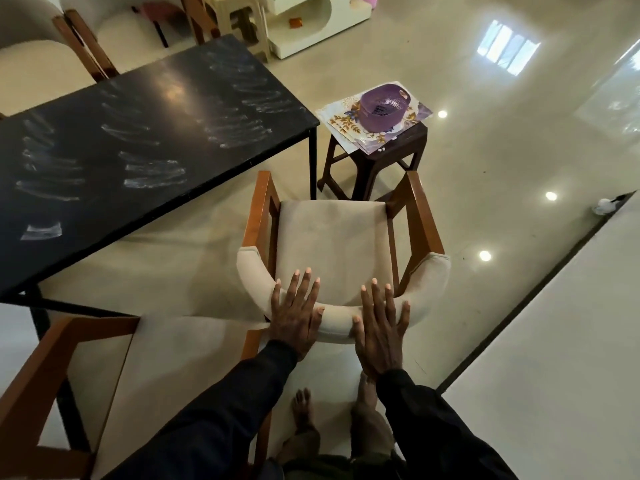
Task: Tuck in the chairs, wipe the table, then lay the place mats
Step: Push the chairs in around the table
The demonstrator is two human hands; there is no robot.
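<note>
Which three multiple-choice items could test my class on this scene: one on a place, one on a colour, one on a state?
1. Where is the purple basket? A on a shelf; B on the floor; C on the place mats on the stool.
2. What colour is the table top? A black; B white; C orange.
3. How do the left hand and right hand meet the chair? A as fists; B flat, fingers straight, on its backrest; C only one touches.
Answers: 1 C, it sits on the mats atop the stool. 2 A, the top is black under whitish smears. 3 B, both palms lie on the backrest.
</note>
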